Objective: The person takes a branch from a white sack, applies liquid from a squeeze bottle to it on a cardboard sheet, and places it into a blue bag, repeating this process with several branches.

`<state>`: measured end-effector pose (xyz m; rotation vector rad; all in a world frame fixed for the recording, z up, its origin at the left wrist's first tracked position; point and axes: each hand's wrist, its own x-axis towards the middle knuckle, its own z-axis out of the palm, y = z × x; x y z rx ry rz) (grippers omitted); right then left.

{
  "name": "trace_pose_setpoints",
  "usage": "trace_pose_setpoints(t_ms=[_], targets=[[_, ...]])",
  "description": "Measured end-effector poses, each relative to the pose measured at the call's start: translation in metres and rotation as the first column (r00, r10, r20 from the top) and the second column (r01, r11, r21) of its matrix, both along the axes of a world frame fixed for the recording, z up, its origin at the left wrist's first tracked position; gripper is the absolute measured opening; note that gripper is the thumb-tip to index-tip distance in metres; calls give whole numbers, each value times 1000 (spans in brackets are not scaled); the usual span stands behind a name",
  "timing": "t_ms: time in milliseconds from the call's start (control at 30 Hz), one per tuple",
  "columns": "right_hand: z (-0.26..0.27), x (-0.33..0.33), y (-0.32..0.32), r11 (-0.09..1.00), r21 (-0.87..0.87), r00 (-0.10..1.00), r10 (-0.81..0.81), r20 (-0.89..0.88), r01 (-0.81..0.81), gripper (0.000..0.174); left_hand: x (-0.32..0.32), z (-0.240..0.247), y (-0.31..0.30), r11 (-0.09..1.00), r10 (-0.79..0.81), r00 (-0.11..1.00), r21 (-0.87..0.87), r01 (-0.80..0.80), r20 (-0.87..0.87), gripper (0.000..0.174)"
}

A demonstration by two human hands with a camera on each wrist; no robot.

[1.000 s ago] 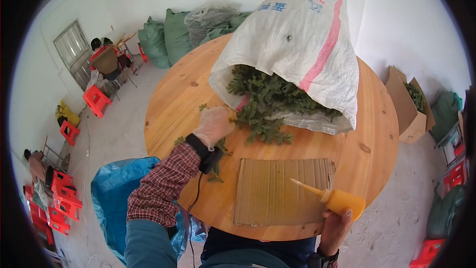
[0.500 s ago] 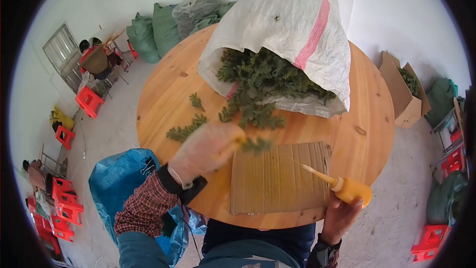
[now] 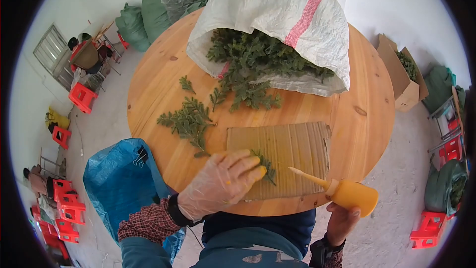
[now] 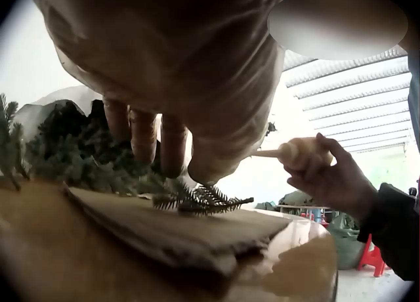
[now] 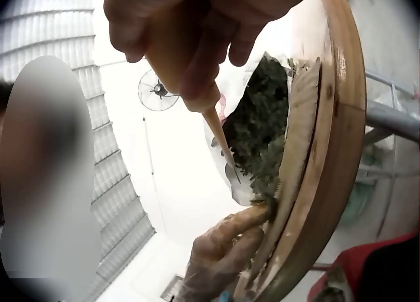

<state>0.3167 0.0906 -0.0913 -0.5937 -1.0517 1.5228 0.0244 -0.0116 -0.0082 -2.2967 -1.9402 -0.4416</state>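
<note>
My left hand [image 3: 220,183], in a clear glove with yellow-stained fingertips, pinches a small evergreen sprig [image 3: 268,168] low over the corrugated cardboard sheet [image 3: 297,144]. In the left wrist view the sprig's needles show just below the thumb, close over the cardboard. My bare right hand [image 3: 343,221] grips a yellow squeeze bottle [image 3: 354,197] at the table's front edge. Its long tapered nozzle points left over the cardboard, a short gap from the sprig. In the right wrist view the nozzle has a thin needle-like tip.
A white woven sack [image 3: 267,7] spills evergreen branches [image 3: 253,54] onto the round wooden table [image 3: 367,134]. Loose sprigs [image 3: 188,121] lie left of the cardboard. A blue bag [image 3: 119,173] hangs open at the table's left edge. Red stools [image 3: 82,98] and a cardboard box [image 3: 396,79] stand around.
My left hand has come from the loose sprigs beside the sack, toward me and over the cardboard, bringing one sprig. The right hand keeps hold of the bottle. The head view has tilted down.
</note>
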Motion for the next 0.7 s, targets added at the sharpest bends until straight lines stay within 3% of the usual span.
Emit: trace_pose_setpoints(t_ms=[100,267,367,533,700], targets=[[31,-14,-11,999,33,982,-32,187,26,80,6,-17,-1,999,-35,998,-26,34,-44,33],[27,-14,-25,991,137,966,-26,257,-10,82,9,-24,1,998,-33,999,-59,31,-41,33],[24,-22,-25,879,476,923,-175,343,-10,85,10,-22,2,997,-27,1000,-70,26,-16,33],[26,-29,-27,821,558,894,-158,418,-116,87,10,-21,2,995,-21,1000,-98,20,-5,34],[20,-34,-29,818,573,906,-206,369,-48,87,9,-26,0,997,-23,1000,-70,23,6,34]])
